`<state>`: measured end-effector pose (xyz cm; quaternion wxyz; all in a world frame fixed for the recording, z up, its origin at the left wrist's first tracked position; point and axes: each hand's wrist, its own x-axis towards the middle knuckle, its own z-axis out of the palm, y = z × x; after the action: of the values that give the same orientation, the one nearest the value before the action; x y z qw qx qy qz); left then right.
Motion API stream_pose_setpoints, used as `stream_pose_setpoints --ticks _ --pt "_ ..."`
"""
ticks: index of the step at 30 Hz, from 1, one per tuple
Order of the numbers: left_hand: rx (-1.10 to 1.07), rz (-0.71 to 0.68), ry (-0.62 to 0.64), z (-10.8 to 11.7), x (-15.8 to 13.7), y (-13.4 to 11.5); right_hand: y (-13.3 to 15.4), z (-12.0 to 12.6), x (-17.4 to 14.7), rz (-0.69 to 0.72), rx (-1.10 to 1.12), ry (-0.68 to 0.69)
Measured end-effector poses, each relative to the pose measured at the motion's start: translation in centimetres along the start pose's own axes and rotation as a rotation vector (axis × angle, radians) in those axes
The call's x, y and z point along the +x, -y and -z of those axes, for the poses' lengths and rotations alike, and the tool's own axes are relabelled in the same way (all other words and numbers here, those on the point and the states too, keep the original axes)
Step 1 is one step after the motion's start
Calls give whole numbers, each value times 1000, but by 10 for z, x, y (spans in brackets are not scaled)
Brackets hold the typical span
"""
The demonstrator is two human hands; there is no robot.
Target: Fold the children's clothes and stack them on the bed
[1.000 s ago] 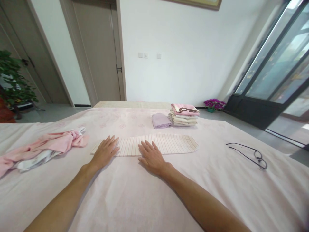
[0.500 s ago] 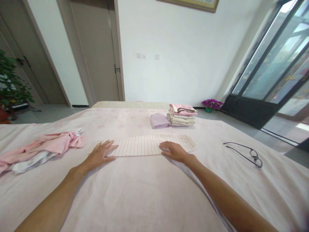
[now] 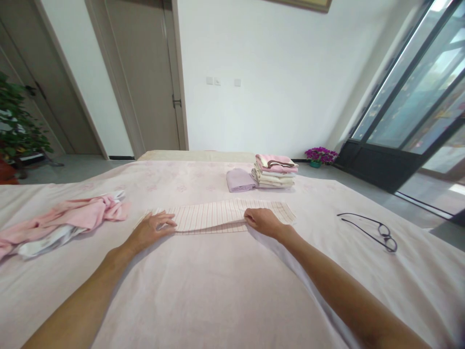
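A striped cloth [image 3: 209, 216], pale cream with reddish lines, lies folded into a long strip across the bed in front of me. At its left part, my left hand [image 3: 154, 228] is closed, thumb and fingers pinching the near edge. Further right, my right hand [image 3: 264, 222] has its fingers curled shut on the same edge. Between the two hands the upper layer is raised slightly, and the lower layer shows beneath it. The exact grip of the right fingertips is hidden.
Beyond the cloth stand a stack of folded clothes [image 3: 275, 172] and a folded lilac cloth [image 3: 240, 180] beside it. Rumpled pink and white clothing [image 3: 82, 215] lies to the left. Eyeglasses [image 3: 378, 230] rest at the right on the pale bed cover [image 3: 218, 291].
Both hands, previously resting with fingers spread on the striped cloth, have closed on its near edge. The upper layer has come up slightly, uncovering a strip of the layer below.
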<state>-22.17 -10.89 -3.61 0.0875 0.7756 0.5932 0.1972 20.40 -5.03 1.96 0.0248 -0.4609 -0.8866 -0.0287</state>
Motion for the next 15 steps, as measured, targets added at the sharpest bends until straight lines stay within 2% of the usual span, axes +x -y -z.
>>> stream_pose_setpoints --ticks 4,7,9,13,15 --pt "-20 40 -4 1 2 -4 -4 5 21 -118 16 6" --pt "-14 102 -63 -2 4 -5 -6 2 34 -145 17 5" --pt "5 118 -106 -3 5 -3 -7 -1 38 -134 29 5" --pt "20 1 -115 1 5 9 -13 -9 35 -16 118 -5" --pt "91 -24 -140 8 6 14 -16 -13 32 0 126 -27"
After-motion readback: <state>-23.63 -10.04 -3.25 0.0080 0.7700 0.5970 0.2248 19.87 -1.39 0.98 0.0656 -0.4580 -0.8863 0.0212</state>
